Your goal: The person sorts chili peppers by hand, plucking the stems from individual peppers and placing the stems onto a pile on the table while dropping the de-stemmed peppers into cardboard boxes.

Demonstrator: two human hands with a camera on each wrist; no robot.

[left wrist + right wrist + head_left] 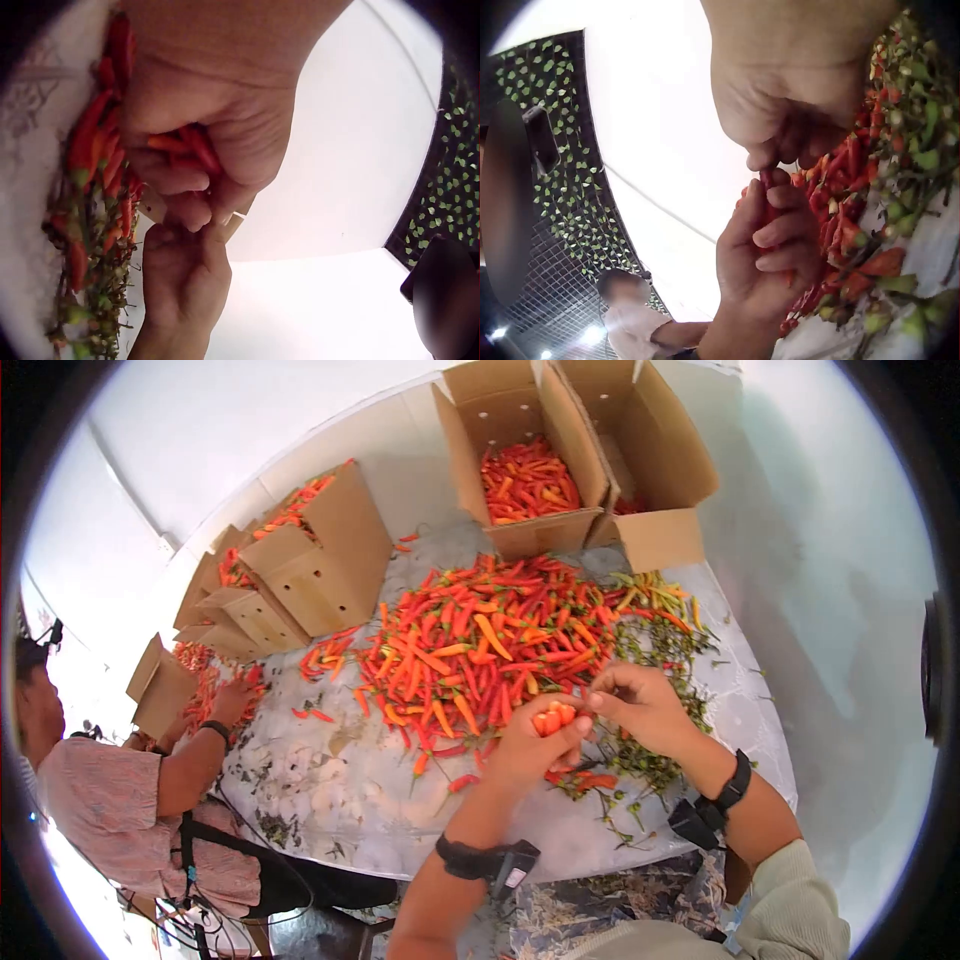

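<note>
My left hand [524, 748] holds several red-orange chili peppers [553, 718] in its curled fingers, over the near edge of a big chili heap [490, 640]. My right hand [648, 712] meets it from the right, thumb and fingertips pinching the end of one red chili [767, 178] that sticks up from the left fist. In the left wrist view, the left fingers wrap round the chilies and the two hands' fingertips touch. The pinched end itself is mostly hidden by the right fingers.
Green stems [650, 760] litter the white-covered table [370, 810] under my right hand. Behind the heap stand open cardboard boxes [545, 535], one with chilies inside. More chili-filled boxes [315, 560] line the left, where another person [120, 800] reaches into chilies.
</note>
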